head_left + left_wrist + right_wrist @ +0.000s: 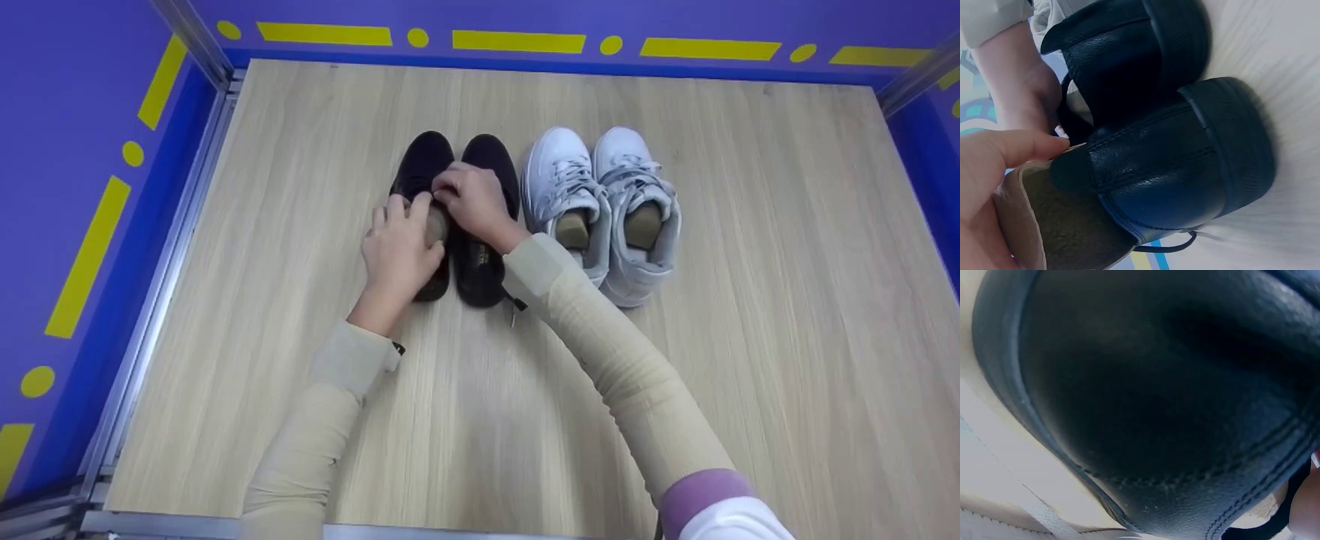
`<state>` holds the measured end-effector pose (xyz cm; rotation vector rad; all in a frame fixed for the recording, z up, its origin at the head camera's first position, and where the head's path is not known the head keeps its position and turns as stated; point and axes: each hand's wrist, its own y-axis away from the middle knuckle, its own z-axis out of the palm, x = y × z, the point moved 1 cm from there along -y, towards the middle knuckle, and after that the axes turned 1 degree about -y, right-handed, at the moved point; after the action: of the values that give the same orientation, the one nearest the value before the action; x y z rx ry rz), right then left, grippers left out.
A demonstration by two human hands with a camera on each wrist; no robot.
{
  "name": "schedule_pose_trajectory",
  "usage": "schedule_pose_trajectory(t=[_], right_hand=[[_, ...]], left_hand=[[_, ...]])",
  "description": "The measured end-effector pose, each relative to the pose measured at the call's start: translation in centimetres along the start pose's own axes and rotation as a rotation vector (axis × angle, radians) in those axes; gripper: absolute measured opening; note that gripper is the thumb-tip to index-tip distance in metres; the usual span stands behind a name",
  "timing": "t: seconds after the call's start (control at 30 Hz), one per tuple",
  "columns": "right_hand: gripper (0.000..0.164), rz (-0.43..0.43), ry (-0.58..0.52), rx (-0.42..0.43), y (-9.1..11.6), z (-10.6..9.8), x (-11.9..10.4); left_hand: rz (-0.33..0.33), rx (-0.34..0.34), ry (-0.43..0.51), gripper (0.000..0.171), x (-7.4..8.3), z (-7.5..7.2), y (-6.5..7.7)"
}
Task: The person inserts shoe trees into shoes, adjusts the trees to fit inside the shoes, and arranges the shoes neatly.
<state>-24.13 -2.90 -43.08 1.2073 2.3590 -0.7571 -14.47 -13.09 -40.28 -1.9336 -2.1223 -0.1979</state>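
Note:
A pair of black lace-up shoes stands side by side, toes pointing away. My left hand [401, 244] grips a brown, hollow paper-like shoe insert [1072, 225] at the opening of the left black shoe [427, 154]. In the left wrist view its thumb [1033, 146] presses on the insert's rim, close to the black heel [1157, 169]. Reaching across the right black shoe [489, 154], my right hand [474, 201] has its fingers curled at the left shoe's lace area, pinching its edge. The right wrist view is mostly filled by black leather [1145, 394].
White lace-up sneakers [559, 154] stand close to the right of the black pair, with brown inserts [643, 225] inside. All the shoes are on a wood-grain tabletop [787, 300]. Blue walls with yellow marks [517, 42] border its back and sides.

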Motion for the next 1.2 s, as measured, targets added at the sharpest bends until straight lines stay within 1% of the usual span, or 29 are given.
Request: schedule_pose_trajectory(t=[0.2, 0.3, 0.37, 0.43, 0.57, 0.67, 0.77, 0.83, 0.9, 0.97, 1.07, 1.2], right_hand=[[0.012, -0.001, 0.012, -0.009, -0.1, 0.0, 0.1], [0.012, 0.001, 0.017, -0.012, -0.1, 0.0, 0.1], [0.012, 0.001, 0.02, -0.012, -0.1, 0.0, 0.1], [0.011, -0.004, 0.019, -0.003, 0.0, 0.0, 0.1], [0.009, -0.015, 0.016, 0.012, 0.0, 0.1, 0.1], [0.009, -0.013, 0.017, 0.005, 0.0, 0.0, 0.1], [0.009, -0.009, 0.014, -0.001, -0.1, 0.0, 0.1], [0.009, -0.006, 0.013, 0.002, -0.1, 0.0, 0.1], [0.009, -0.006, 0.012, 0.003, -0.1, 0.0, 0.1], [0.009, -0.006, 0.014, 0.0, 0.0, 0.1, 0.1], [0.009, -0.005, 0.016, 0.001, 0.0, 0.1, 0.0], [0.009, -0.002, 0.018, 0.009, -0.1, 0.1, 0.0]], left_hand=[[-0.017, -0.066, 0.016, 0.058, 0.1, -0.4, -0.6], [-0.001, -0.082, 0.017, 0.06, -0.1, -0.5, -0.6], [0.025, -0.09, 0.043, 0.063, -0.5, -0.5, -0.5], [0.057, -0.105, 0.096, 0.066, -1.0, -0.6, -0.3], [0.134, -0.115, 0.261, 0.068, -2.2, -0.9, 0.3], [0.153, -0.096, 0.388, 0.065, -3.0, -1.2, 0.7], [0.137, -0.067, 0.481, 0.063, -3.7, -1.5, 1.2], [0.122, -0.052, 0.513, 0.061, -4.2, -1.4, 1.4], [0.098, -0.041, 0.523, 0.057, -4.4, -1.1, 1.5], [0.069, -0.031, 0.523, 0.054, -4.6, -0.9, 1.5], [0.036, 0.008, 0.51, 0.051, -4.5, -0.6, 1.4], [0.015, 0.051, 0.463, 0.05, -4.0, -0.5, 1.1]])
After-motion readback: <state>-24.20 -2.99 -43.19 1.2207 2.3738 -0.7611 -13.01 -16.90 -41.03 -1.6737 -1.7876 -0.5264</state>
